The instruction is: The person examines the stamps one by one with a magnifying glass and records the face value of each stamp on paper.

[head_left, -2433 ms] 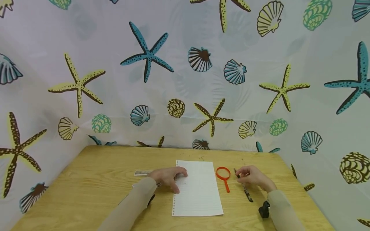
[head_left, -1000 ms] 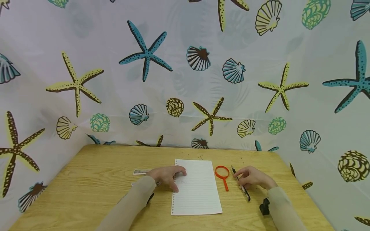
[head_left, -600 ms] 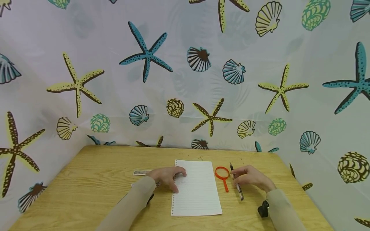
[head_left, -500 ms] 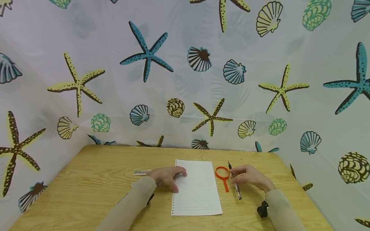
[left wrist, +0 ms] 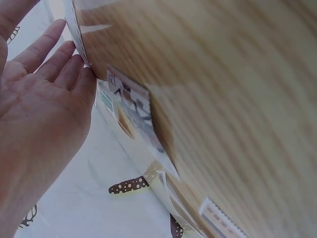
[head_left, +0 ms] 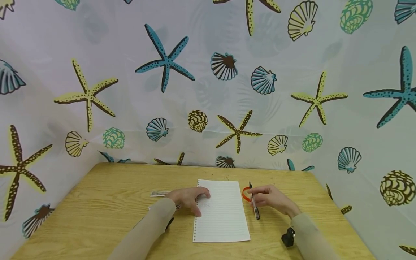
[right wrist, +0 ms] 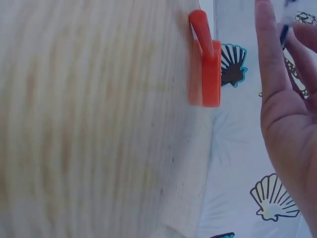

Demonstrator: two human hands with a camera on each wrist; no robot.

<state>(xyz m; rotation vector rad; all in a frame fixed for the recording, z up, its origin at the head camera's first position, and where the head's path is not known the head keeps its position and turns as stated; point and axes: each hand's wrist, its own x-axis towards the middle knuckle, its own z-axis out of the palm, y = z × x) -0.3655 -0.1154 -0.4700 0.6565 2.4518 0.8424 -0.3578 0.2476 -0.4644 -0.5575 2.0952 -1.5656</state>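
A slim black-and-clear pen (head_left: 256, 212) is pinched between the thumb and fingers of my right hand (head_left: 274, 199), its tapered end pointing to the back of the table. The pen and fingers overlap a red magnifying glass (head_left: 244, 195) in the head view, hiding its handle; the right wrist view shows this magnifying glass (right wrist: 211, 79) on the wood. My left hand (head_left: 186, 198) rests with relaxed, spread fingers on the left edge of a lined, punched sheet of paper (head_left: 224, 220). Faint writing is on the sheet near the thumb.
Beside my left hand, stamp-like slips with perforated edges lie on the table, among them a pictured stamp (left wrist: 131, 106) and a pale one (left wrist: 218, 218). A curtain (head_left: 208, 90) with starfish and shells closes off the back and sides of the wooden table (head_left: 107, 202).
My right hand has picked up the pen from right of the magnifying glass, turned it more upright in view and carried it left, over the magnifying glass. The left hand and paper stay put.
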